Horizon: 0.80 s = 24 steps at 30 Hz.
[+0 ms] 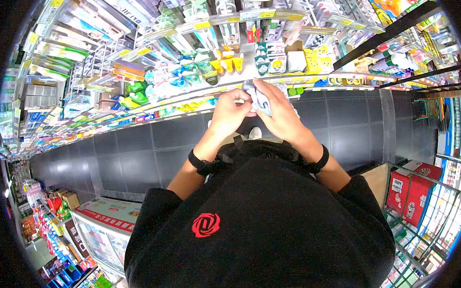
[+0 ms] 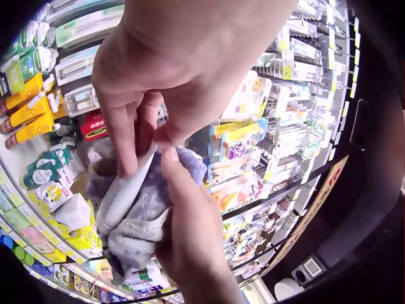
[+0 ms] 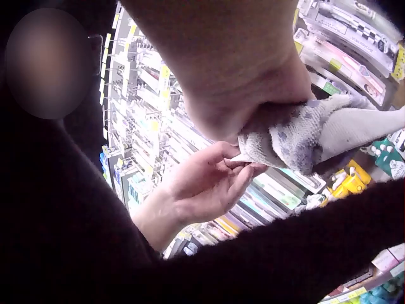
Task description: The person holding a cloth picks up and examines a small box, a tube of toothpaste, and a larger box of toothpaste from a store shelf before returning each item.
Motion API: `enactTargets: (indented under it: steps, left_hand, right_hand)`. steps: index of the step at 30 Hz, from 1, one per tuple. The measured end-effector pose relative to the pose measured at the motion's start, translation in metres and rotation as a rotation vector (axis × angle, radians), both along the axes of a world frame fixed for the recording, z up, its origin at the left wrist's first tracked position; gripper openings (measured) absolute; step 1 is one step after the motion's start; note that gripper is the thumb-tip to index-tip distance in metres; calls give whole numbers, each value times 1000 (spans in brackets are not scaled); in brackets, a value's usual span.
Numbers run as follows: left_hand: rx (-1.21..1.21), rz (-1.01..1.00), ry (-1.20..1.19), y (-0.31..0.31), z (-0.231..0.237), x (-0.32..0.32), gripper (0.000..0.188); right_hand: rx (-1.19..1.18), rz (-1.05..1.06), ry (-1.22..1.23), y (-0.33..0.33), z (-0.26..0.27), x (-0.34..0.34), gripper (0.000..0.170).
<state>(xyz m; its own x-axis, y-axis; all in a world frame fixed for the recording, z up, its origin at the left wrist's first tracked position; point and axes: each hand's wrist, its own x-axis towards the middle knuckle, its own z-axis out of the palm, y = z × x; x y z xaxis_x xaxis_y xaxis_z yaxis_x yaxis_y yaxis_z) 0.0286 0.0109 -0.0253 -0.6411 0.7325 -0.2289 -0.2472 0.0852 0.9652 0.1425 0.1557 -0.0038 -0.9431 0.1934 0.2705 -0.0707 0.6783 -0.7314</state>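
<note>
Both hands meet in front of the shelf. My right hand [image 1: 280,116] grips a bunched grey-and-lavender patterned cloth [image 2: 155,206], with its thumb pressed on top. A smooth white tube-like piece [image 2: 130,193] lies along the cloth, partly covered by its folds. Fingers of my left hand [image 1: 230,115] pinch the narrow end of this white piece, seen from above in the left wrist view. In the right wrist view the cloth [image 3: 285,142] hangs below the right hand, and the left hand [image 3: 202,183] reaches its edge from beneath.
Ahead runs a long shelf with yellow tubes [image 1: 232,65], green packs [image 1: 133,94] and hanging toothbrush packs. Dark floor tiles [image 1: 127,143] lie below. Behind the person stand a display case [image 1: 105,216] at the left and a red box [image 1: 412,190] by a wire rack at the right.
</note>
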Motion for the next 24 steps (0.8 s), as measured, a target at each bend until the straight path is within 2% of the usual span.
enactTargets:
  steps: [1, 3, 6, 10, 12, 13, 14, 16, 17, 18, 21, 22, 24]
  left_hand:
    - [24, 12, -8, -2, -1, -2, 7]
    - [49, 27, -15, -5, 1, -3, 7]
    - [25, 38, -96, -10, 8, -6, 6]
    - [67, 116, -128, -20, 9, -13, 7]
    - [69, 126, -125, -24, 11, -16, 6]
    - [75, 79, -87, -26, 13, -18, 5]
    - [79, 31, -47, -28, 15, -19, 4]
    - [78, -7, -6, -30, 16, -21, 3]
    - [76, -45, 33, -30, 17, -22, 2]
    - [78, -47, 36, -29, 20, -21, 2]
    - [107, -86, 146, -30, 30, -18, 2]
    - [118, -132, 212, -31, 33, -17, 4]
    - [130, -179, 278, -30, 41, -18, 6]
  right_hand:
    - [0, 0, 1, 1, 2, 0, 72]
    - [183, 73, 43, 4, 5, 3, 74]
    - [241, 81, 20, 8, -4, 6, 74]
    - [183, 32, -52, 19, -19, 13, 70]
    - [-145, 3, -64, 26, -32, 16, 66]
    - [-378, -45, -46, 26, -42, 19, 57]
    - [-377, -43, -45, 30, -51, 20, 57]
    - [-1171, -34, -195, 34, -57, 18, 49]
    - [-1366, -67, -210, 32, -61, 18, 52]
    - [-1364, -66, -207, 32, -55, 18, 52]
    - [-1645, -29, -384, 35, -45, 19, 51]
    - [-1645, -28, -382, 37, -47, 20, 51]
    - [-1701, -30, -539, 40, -48, 23, 48]
